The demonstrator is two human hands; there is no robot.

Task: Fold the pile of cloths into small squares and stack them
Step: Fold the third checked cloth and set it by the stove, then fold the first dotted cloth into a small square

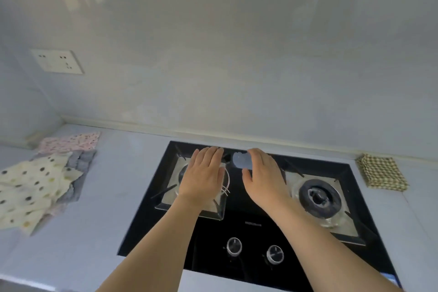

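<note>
Head view: unfolded cloths (38, 182) overlap; checked cloth (382, 172) folded square.

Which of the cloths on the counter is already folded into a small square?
The green checked cloth, alone on the counter right of the stove. The dotted cream cloth, grey cloth and pink floral cloth lie overlapping in a loose pile at the left.

I'm holding both flat palms over the hob (248, 225), whose burner grates (317, 194) and knobs (234, 246) are standing proud. Bare counter (113, 187) is lying open leftward to the cloths (40, 182); a checked cloth (382, 172) is sitting far right.
</note>
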